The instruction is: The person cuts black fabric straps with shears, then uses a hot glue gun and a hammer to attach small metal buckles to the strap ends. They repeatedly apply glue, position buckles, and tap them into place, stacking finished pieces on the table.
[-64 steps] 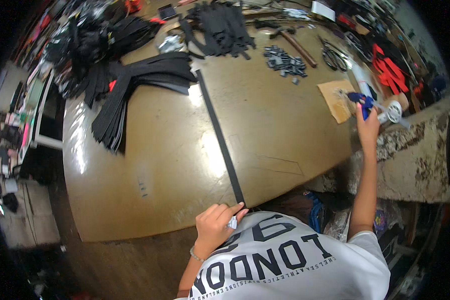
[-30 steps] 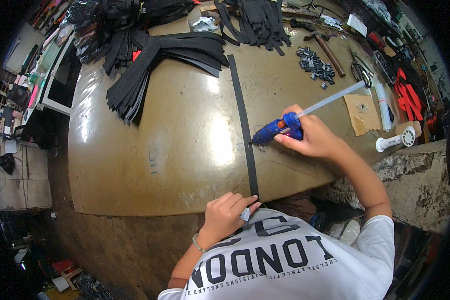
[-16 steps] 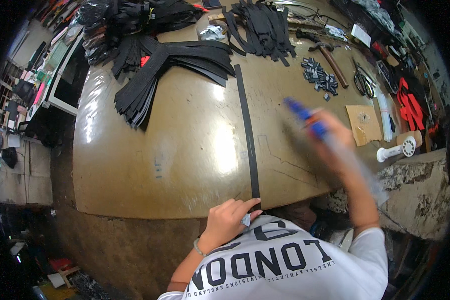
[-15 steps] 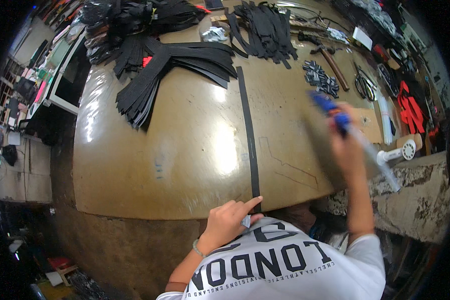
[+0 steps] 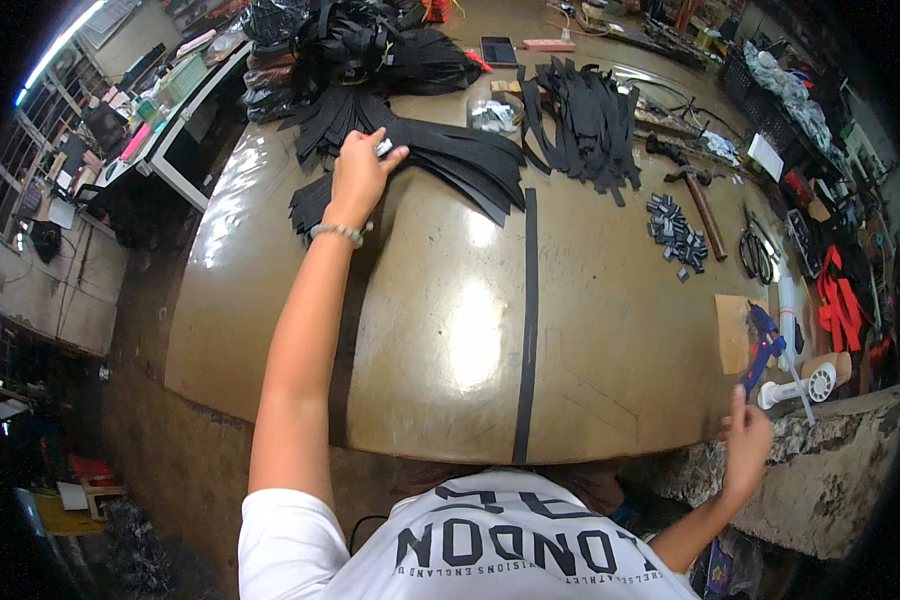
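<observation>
My left hand (image 5: pixel 360 170) reaches over a fanned bundle of black straps (image 5: pixel 460 160) at the far left. A small whitish piece (image 5: pixel 384 148), too small to identify, is held between its thumb and fingers. One black strap (image 5: pixel 529 330) lies straight down the middle of the table to its near edge. At the right, my right hand (image 5: pixel 748 445) hovers by the table's near edge with its index finger stretched out and nothing held. Just beyond that finger, a blue glue gun (image 5: pixel 768 348) with a clear glue stick rests partly on a tan board (image 5: pixel 735 325).
A pile of small dark clips (image 5: pixel 677 235) lies near a hammer (image 5: pixel 708 215) and scissors (image 5: pixel 757 250). More black straps (image 5: pixel 585 125) are at the back, beside a phone (image 5: pixel 498 50). A white spool (image 5: pixel 800 387) is at the right edge, near clear glue sticks (image 5: pixel 787 310).
My right hand has let go of the glue gun, now lying at the right. My left hand has moved from the strap's near end to the far-left bundle. The view has shifted.
</observation>
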A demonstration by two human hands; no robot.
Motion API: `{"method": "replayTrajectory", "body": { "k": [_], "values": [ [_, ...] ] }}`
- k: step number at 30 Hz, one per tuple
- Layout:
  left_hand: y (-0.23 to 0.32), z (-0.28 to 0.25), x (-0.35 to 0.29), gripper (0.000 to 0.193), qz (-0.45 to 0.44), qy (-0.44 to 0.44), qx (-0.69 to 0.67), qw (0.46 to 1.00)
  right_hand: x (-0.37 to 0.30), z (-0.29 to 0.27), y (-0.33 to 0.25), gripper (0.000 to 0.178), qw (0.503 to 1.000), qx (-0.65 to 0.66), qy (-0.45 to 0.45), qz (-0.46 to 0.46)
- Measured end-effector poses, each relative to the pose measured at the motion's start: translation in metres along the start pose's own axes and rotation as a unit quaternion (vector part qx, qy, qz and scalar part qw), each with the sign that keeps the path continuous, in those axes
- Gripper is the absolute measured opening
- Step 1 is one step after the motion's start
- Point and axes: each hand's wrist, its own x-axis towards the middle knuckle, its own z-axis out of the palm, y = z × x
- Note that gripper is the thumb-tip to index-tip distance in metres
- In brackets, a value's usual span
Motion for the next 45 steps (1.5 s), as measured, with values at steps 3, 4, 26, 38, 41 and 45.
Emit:
{"method": "replayTrajectory", "body": {
  "k": [3, 4, 26, 38, 41, 45],
  "values": [
    [-0.013, 0.02, 0.014, 0.041, -0.024, -0.069, 0.038, 0.997, -0.024, 0.008, -0.03, 0.044, 0.989, 0.133, -0.051, -0.049],
    [-0.016, 0.021, 0.016, 0.041, -0.012, -0.06, 0.038, 0.997, -0.026, 0.011, -0.036, 0.042, 0.986, 0.151, -0.062, -0.038],
    [0.162, -0.144, -0.109, 0.03, 0.07, -0.186, -0.273, 0.941, -0.04, 0.048, -0.202, 0.027, 0.793, 0.359, -0.32, -0.374],
    [0.143, -0.047, -0.186, 0.027, -0.032, -0.277, -0.233, 0.931, -0.049, 0.146, -0.139, 0.023, 0.87, 0.235, -0.214, -0.377],
    [0.143, -0.044, -0.19, 0.027, -0.005, -0.261, -0.229, 0.938, -0.052, 0.148, -0.133, 0.022, 0.866, 0.233, -0.182, -0.404],
    [0.145, -0.041, -0.195, 0.026, 0.011, -0.238, -0.222, 0.945, -0.053, 0.151, -0.13, 0.021, 0.874, 0.196, -0.173, -0.409]
  ]
}}
